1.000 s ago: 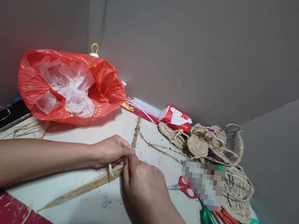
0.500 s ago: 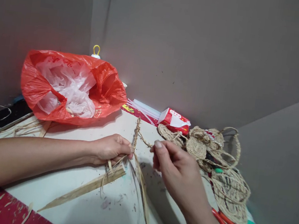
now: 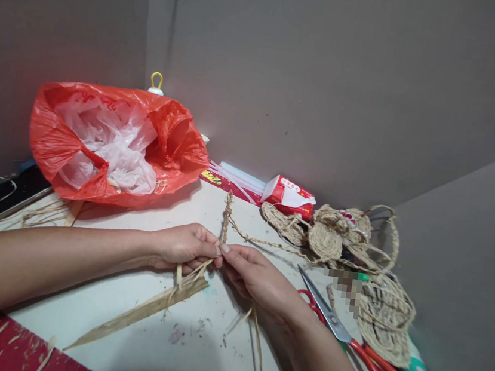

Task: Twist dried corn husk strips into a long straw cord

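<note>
Left hand (image 3: 194, 248): fingers pinching lower end of braided cord (image 3: 226, 219), which lies upright in view on white surface (image 3: 142, 305). Right hand (image 3: 252, 273): fingertips closed on same end, touching left ones. Loose fiber strips (image 3: 193, 278) hang below both hands. Flat dry leaf (image 3: 136, 314) just beside left hand. Large scissors (image 3: 338, 326) near right forearm, woven pieces (image 3: 326, 240) beyond; red bag (image 3: 176, 140) behind left forearm.

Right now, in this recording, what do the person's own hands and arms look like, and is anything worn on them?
The left hand and right hand are bare: no gloves, and no sleeve, watch or bracelet shows. Some fingers are hidden, so rings can't be ruled out.
</note>
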Demonstrator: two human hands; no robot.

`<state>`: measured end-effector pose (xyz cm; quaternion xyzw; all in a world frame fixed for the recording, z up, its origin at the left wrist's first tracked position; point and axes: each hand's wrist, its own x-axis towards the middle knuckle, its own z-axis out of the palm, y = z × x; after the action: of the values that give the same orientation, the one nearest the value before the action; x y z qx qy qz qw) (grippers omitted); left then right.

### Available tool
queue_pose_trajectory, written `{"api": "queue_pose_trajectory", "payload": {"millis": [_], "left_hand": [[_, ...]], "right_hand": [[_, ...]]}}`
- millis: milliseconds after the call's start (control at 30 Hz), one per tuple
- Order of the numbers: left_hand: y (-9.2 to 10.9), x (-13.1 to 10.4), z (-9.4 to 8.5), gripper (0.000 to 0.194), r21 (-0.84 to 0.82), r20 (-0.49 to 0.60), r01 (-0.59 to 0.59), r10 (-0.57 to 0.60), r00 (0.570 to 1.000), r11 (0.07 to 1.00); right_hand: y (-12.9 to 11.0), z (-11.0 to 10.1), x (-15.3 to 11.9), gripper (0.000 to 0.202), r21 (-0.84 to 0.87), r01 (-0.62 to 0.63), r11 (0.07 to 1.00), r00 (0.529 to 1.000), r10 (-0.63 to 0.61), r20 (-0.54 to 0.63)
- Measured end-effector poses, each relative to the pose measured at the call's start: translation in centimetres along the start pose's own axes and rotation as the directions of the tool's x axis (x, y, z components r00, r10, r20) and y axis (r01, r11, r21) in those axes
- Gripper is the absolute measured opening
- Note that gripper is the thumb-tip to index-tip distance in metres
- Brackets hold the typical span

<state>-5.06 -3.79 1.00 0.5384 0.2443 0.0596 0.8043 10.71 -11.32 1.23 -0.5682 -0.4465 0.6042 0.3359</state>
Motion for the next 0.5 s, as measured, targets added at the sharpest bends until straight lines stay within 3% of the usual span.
{"api": "queue_pose_trajectory", "payload": {"millis": [100, 267, 367, 500], "left_hand": [[0.1, 0.0, -0.2, 0.028, 0.062, 0.023, -0.018, 0.017, 1.0, 0.998], [0.5, -0.1, -0.6, 0.02, 0.253, 0.025, -0.057, 0.052, 0.998, 0.966], [1.2, -0.3, -0.9, 0.019, 0.421, 0.039, -0.092, 0.083, 0.996, 0.903], [1.9, -0.9, -0.9, 0.022, 0.683, 0.002, -0.141, 0.191, 0.982, 0.717]], "right_hand": [[0.3, -0.4, 0.2, 0.041, 0.037, -0.03, 0.999, 0.998, 0.028, 0.05], [0.0, -0.1, 0.2, 0.036, 0.24, -0.059, 0.969, 0.993, 0.032, 0.112], [-0.1, 0.2, 0.2, 0.038, 0.293, -0.049, 0.955, 0.998, 0.035, 0.055], [0.2, 0.9, 0.3, 0.035, 0.241, -0.031, 0.97, 0.995, 0.053, -0.086]]}}
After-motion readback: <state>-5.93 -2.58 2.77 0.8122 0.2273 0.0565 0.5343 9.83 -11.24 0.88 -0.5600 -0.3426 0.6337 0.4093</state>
